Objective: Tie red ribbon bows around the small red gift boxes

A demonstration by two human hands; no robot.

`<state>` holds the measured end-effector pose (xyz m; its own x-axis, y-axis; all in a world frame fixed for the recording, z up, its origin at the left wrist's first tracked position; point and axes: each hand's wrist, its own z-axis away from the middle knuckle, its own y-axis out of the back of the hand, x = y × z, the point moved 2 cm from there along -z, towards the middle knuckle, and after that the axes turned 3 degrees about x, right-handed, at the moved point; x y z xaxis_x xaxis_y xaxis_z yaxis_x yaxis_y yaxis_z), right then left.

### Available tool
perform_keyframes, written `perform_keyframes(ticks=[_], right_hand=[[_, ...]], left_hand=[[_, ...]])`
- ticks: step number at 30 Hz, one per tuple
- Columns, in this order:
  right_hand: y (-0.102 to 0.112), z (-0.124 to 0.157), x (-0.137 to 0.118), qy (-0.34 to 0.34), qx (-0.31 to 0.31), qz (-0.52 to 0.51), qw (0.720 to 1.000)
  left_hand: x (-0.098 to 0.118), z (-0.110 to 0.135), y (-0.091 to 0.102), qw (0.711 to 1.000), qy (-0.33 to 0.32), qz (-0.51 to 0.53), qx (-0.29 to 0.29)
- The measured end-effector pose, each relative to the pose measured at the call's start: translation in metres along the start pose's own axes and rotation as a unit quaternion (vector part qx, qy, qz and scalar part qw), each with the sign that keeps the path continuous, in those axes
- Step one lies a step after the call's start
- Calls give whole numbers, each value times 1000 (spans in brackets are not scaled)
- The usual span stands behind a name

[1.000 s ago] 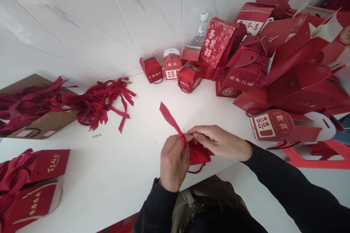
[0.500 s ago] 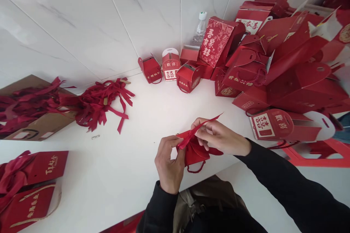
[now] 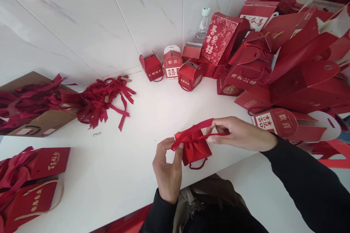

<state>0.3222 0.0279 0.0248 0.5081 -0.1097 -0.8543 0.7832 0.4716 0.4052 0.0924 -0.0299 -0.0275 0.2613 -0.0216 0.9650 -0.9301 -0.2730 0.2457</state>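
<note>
A small red gift box [image 3: 195,153] sits near the table's front edge, its rope handle [image 3: 198,165] drooping at the near side. Red ribbon [image 3: 194,128] runs across the top of the box. At the box's left, my left hand [image 3: 168,164] pinches a folded end of the ribbon between thumb and fingers. My right hand [image 3: 236,133] is off to the right, closed on another length of the same ribbon and drawing it out sideways. Part of the ribbon is hidden behind the right fingers.
A pile of red boxes [image 3: 295,80] fills the right side. Several small boxes [image 3: 171,63] stand by the tiled wall, near a plastic bottle [image 3: 202,25]. At left are a ribbon heap [image 3: 105,98], a cardboard carton [image 3: 54,122] and ribboned red boxes [image 3: 41,196].
My right hand has moved right, away from the box, stretching the ribbon between both hands. The left hand keeps its pinch, and more of the box's top shows.
</note>
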Motion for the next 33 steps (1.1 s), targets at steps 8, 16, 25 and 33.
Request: perform_keyframes(ticks=[8,16,25,33], right_hand=[[7,6,25,22,48,8,999],[-11,13,37,-14,233,81,969],[-54,-8,52,-65,175,-205,961],[-78,8,25,-37,259,-415,872]], left_hand=[[-7,8,14,987,157,19,-20],[-16,20,13,974,175,131,-56],[-1,9,-7,1000,21,3,-20],[-10,12,-28,989,-6,60,133]])
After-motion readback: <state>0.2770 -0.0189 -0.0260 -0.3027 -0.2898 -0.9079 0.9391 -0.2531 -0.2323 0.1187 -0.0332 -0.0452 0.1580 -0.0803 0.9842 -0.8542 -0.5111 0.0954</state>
